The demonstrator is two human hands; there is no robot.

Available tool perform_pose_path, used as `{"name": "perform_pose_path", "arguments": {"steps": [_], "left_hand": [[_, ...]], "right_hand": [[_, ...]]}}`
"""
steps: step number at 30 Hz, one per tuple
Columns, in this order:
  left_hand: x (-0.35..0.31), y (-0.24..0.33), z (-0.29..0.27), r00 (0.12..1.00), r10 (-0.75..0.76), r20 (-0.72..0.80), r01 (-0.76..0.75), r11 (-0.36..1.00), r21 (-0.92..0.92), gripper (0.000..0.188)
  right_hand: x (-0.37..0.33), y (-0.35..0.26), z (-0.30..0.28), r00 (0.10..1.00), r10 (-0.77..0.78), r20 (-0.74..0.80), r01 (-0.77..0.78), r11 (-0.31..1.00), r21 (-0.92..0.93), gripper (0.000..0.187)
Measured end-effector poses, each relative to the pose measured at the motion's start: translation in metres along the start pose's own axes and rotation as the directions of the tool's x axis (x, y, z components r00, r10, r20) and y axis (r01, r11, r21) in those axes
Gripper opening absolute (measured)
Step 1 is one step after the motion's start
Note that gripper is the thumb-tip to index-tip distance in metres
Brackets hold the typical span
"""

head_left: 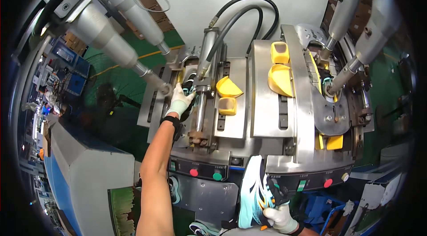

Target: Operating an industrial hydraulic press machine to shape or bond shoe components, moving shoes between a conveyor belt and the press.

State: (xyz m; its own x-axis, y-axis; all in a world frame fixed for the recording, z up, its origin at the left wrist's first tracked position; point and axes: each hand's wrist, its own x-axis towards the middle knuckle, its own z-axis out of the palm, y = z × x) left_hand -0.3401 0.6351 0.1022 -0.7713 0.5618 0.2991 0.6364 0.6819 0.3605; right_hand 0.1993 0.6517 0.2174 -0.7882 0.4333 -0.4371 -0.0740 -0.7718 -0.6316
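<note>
My left hand (pixel 180 100), in a white glove, reaches up into the left station of a steel press machine (pixel 262 102) and holds a shoe (pixel 189 82) with teal and black parts that sits under the clamp. My right hand (pixel 281 218), also in a white glove, is low at the bottom edge and grips a light teal and white sports shoe (pixel 251 194) by its heel, sole turned toward me. Yellow pads (pixel 228 87) lie beside the left station. Another shoe (pixel 327 82) sits clamped in the right station.
Large grey cylinders (pixel 111 36) slant in from both upper corners. Black hoses (pixel 244 11) loop at the top. Red and green buttons (pixel 194 172) line the front panel. A blue and grey cabinet (pixel 84 169) stands at left. More shoes (pixel 174 189) lie below.
</note>
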Motion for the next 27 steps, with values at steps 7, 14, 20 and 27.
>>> {"name": "perform_pose_path", "arguments": {"steps": [7, 14, 20, 27], "left_hand": [[0.037, 0.009, -0.059, 0.905, -0.257, 0.339, 0.232, 0.966, 0.112, 0.055], [-0.122, 0.019, -0.202, 0.993, -0.055, -0.103, 0.025, 0.962, -0.272, 0.051], [-0.360, 0.009, -0.213, 0.890, -0.454, -0.048, 0.347, 0.741, -0.575, 0.048], [-0.582, 0.016, -0.072, 0.546, -0.832, 0.093, 0.736, 0.424, -0.528, 0.054]], "right_hand": [[0.034, -0.003, 0.010, 0.998, 0.051, -0.048, -0.055, 0.993, -0.101, 0.084], [0.083, -0.003, 0.090, 0.970, -0.215, 0.118, 0.231, 0.961, -0.152, 0.070], [0.257, 0.021, 0.206, 0.945, 0.017, 0.328, -0.011, 1.000, -0.020, 0.012], [0.537, 0.070, 0.195, 0.877, -0.425, -0.225, -0.028, 0.422, -0.906, 0.035]]}}
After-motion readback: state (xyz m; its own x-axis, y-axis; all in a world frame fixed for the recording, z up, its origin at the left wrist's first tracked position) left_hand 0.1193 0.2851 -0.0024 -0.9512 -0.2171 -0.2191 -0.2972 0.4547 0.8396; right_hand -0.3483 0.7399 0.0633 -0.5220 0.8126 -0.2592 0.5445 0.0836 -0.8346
